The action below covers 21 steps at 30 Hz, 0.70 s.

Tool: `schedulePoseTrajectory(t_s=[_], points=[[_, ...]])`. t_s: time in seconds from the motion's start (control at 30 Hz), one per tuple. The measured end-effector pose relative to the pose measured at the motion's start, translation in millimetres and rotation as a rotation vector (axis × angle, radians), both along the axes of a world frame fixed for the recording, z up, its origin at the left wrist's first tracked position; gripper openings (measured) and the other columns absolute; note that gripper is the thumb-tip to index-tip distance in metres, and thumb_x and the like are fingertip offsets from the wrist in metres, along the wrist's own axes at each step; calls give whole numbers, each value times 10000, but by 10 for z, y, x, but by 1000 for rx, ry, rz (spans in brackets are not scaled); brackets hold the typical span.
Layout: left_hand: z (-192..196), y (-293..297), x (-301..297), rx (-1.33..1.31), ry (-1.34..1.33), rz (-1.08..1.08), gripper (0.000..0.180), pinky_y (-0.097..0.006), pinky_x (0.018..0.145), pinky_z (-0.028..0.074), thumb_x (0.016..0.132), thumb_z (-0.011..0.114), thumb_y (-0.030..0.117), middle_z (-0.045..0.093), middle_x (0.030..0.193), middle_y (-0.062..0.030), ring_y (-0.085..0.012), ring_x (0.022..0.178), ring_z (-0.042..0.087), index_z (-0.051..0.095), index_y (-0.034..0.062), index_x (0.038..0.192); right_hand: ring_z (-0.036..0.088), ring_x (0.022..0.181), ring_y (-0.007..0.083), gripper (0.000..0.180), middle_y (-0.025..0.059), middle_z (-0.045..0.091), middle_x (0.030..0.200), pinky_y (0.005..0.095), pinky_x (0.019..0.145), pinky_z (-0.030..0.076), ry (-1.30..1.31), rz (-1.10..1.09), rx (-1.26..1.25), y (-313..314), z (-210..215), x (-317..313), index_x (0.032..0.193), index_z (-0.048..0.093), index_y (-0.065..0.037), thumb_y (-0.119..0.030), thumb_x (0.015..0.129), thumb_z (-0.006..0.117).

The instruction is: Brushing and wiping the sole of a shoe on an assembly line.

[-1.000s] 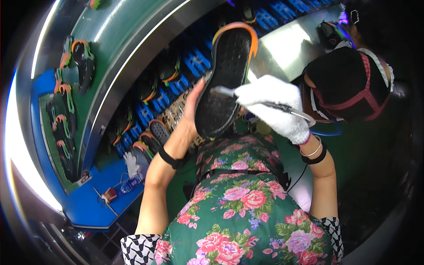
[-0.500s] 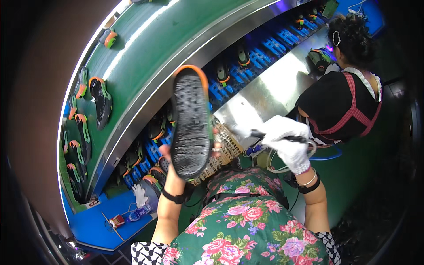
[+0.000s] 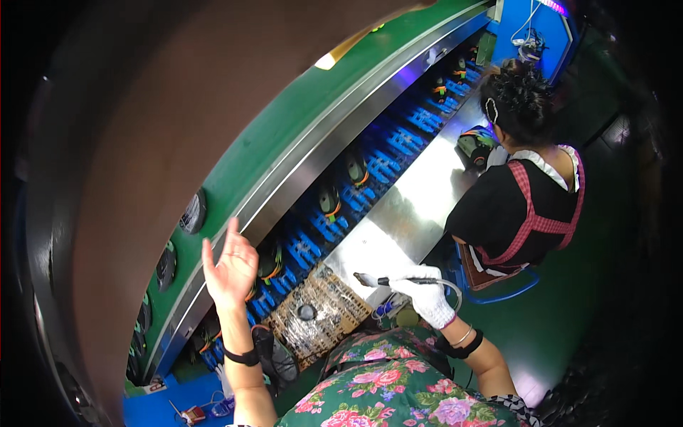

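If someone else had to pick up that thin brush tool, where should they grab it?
Probably by the dark handle, where the gloved right hand grips the brush tool now, coming from the hose end. The tip points left over the stained work pad, so avoid that end.

Bare-skinned left hand (image 3: pixel 229 269) raised open, a matt black band at its wrist; right hand (image 3: pixel 428 299) in a white knitted cloth glove, closed around a slim metal-tipped brush tool (image 3: pixel 388 282) with a dull sheen. Glossy brushed steel worktable (image 3: pixel 420 206), mirror-bright; smooth matt green conveyor belt (image 3: pixel 284 153); blue moulded plastic racks (image 3: pixel 388 167). Stained, rough woven mat (image 3: pixel 316 317); soft floral printed cloth garment (image 3: pixel 398 384).
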State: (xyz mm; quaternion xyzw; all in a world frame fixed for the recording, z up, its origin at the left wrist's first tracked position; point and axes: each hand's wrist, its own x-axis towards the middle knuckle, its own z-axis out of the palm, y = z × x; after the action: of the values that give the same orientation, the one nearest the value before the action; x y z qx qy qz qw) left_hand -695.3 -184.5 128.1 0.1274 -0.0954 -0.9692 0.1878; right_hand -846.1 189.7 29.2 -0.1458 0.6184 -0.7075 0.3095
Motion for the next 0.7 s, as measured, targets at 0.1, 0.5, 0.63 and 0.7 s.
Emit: schedulePoseTrajectory(t_s=[0.1, 0.5, 0.63, 0.7], points=[[397, 279, -665, -151, -115, -335, 704, -403, 878, 515, 1078, 479, 488, 697, 1201, -165, -280, 1039, 662, 345, 32, 1597, 717, 815, 114, 112, 75, 794, 893, 270, 769, 567, -119, -88, -15, 125, -208, -46, 958, 801, 10, -35, 858, 775], [84, -932, -4812, -1932, -789, -425, 830, -329, 867, 538, 1013, 597, 512, 631, 1313, -187, -239, 1047, 679, 255, 100, 1647, 735, 954, 173, 100, 118, 789, 1024, 308, 903, 574, -215, -200, -77, 175, -102, -383, 926, 792, 23, 47, 844, 739], [71, -1340, -5363, -2126, -888, -331, 1057, -340, 529, 486, 950, 612, 655, 633, 749, -100, -188, 553, 595, 47, 143, 1682, 735, 939, 168, 113, 120, 789, 1007, 288, 875, 576, -161, -210, -107, 198, -48, -428, 953, 795, 36, 43, 848, 753], [-107, -1544, -5557, -2116, -1006, -362, 968, -340, 480, 480, 929, 700, 568, 619, 736, -94, -181, 543, 593, 209, 137, 1643, 736, 945, 167, 118, 121, 789, 1010, 276, 862, 580, -223, -225, -55, 245, -257, -389, 961, 796, 41, 50, 851, 754]])
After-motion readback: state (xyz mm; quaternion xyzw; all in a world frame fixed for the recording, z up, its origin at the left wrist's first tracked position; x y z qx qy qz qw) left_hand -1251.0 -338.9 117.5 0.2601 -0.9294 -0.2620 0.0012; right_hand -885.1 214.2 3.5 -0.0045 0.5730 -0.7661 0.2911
